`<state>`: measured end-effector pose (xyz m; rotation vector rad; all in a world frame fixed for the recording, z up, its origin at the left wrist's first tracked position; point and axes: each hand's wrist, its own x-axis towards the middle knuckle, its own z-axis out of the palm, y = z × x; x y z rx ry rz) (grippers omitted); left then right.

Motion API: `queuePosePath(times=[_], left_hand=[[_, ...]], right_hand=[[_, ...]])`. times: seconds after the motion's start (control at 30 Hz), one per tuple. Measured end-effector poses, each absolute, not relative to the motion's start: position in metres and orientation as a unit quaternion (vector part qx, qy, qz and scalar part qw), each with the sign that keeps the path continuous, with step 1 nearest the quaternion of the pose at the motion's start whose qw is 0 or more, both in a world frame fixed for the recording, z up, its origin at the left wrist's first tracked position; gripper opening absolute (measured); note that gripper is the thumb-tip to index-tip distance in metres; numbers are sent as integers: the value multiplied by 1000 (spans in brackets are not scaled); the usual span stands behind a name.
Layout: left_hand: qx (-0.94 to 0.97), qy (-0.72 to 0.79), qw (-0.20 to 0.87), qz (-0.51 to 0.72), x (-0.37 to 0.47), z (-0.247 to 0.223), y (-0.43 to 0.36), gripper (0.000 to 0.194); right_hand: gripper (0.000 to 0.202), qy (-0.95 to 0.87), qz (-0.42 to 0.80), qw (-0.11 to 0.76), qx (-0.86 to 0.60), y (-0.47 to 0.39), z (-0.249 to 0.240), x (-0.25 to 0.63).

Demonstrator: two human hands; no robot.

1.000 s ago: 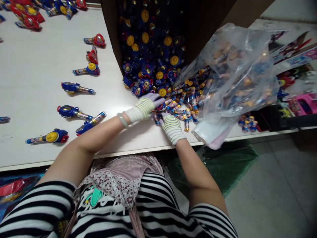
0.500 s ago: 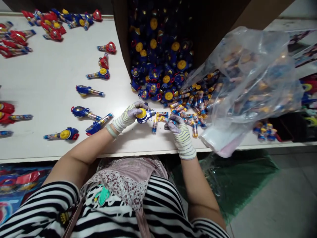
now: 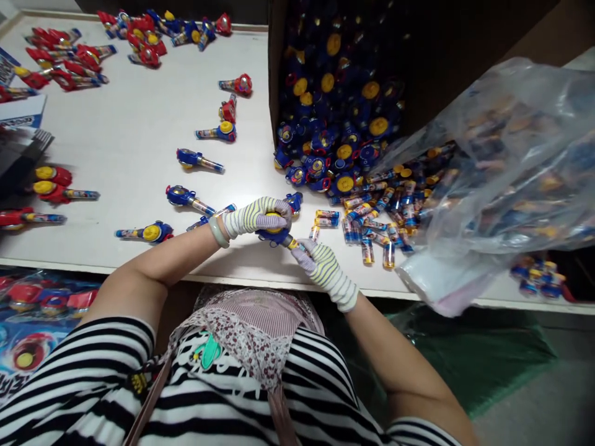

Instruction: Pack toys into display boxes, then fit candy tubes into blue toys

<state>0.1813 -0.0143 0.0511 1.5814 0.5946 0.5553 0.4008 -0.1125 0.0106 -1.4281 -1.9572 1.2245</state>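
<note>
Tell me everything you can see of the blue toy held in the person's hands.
The blue toy looks like shiny plastic: a body with a yellow round part, mostly covered by the gloved left hand gripping it. A slim tube with yellow on it points from the body toward the right hand, whose fingers hold its far end. The toy slants over the white table, near the front edge. Whether the tube is fully seated is unclear.

White table (image 3: 134,155); grey floor (image 3: 564,384) lower right.
</note>
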Motion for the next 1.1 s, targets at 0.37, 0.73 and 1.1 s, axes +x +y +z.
queuePosePath(times=[0.37,0.73,1.1], left_hand=[[707,285,603,236,179,40,-15,36],[733,559,280,268,64,46,33,41],[880,431,163,111,227,-22,26,78]], right_hand=[[51,-621,569,172,-511,-119,13,388],[38,-685,316,203,-624,-96,-9,430],[56,-670,97,14,-736,-71,-16,423]])
